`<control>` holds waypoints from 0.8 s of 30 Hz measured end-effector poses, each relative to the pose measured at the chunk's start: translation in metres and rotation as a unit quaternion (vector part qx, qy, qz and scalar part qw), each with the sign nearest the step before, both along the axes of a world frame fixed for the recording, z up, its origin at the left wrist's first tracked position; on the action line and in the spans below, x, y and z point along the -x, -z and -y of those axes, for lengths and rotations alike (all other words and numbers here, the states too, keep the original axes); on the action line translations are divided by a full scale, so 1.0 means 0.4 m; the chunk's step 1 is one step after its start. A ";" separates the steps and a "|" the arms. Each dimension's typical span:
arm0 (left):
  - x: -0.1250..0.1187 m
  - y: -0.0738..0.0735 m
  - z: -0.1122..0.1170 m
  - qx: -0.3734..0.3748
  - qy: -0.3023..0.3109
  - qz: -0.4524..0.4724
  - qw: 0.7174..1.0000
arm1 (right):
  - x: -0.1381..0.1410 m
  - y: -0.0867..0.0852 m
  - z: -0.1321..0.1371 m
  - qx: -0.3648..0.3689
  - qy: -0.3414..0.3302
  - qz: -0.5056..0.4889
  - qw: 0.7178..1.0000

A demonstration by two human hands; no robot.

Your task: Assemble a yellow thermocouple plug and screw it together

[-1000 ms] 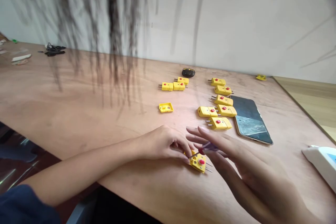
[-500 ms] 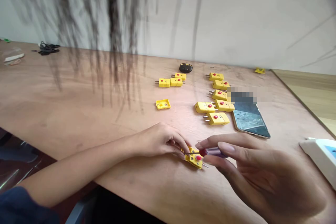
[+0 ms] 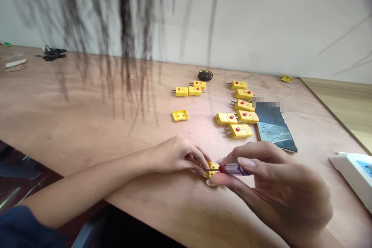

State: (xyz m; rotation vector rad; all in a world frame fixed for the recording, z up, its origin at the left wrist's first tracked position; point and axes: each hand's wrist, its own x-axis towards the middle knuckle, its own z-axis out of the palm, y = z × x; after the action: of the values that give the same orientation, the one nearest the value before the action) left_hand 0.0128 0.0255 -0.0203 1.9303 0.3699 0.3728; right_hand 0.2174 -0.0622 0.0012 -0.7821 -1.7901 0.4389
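Note:
My left hand (image 3: 177,155) rests on the wooden table (image 3: 87,124) and pinches a small yellow plug (image 3: 211,167) near the front edge. My right hand (image 3: 276,190) is curled round a little purple-handled screwdriver (image 3: 232,169), whose tip points left onto the plug. My right fingers hide most of the plug.
Behind lie several yellow plugs with red dots (image 3: 238,118), a further group (image 3: 188,90), a loose yellow cover (image 3: 180,115), a phone (image 3: 273,127), a dark round object (image 3: 205,74), and a white device (image 3: 353,174) at right. Blurred hair hangs across the upper left.
My right hand has closed from spread fingers into a grip on the screwdriver and dropped over the plug. My left hand stayed put.

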 end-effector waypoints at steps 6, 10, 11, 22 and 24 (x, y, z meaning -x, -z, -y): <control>0.000 -0.005 0.000 0.028 -0.012 -0.009 0.999 | -0.001 0.000 0.013 0.041 -0.008 0.002 0.999; -0.001 -0.004 -0.003 0.038 -0.011 -0.013 0.999 | 0.002 -0.004 0.007 -0.051 0.059 -0.018 0.997; -0.001 -0.004 -0.004 0.038 -0.008 -0.012 0.999 | 0.000 -0.005 0.005 -0.060 0.059 -0.016 0.996; -0.001 -0.005 -0.005 0.023 0.004 -0.011 1.000 | -0.006 -0.009 0.007 -0.058 0.043 0.032 0.997; 0.000 -0.007 -0.003 0.023 0.001 -0.018 1.000 | -0.002 -0.017 0.005 -0.030 -0.005 0.050 0.998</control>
State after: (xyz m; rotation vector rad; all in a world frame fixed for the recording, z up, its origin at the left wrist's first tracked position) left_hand 0.0130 0.0268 -0.0177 1.8932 0.3968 0.3263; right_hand 0.2182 -0.0643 0.0081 -0.7650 -1.8931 0.3565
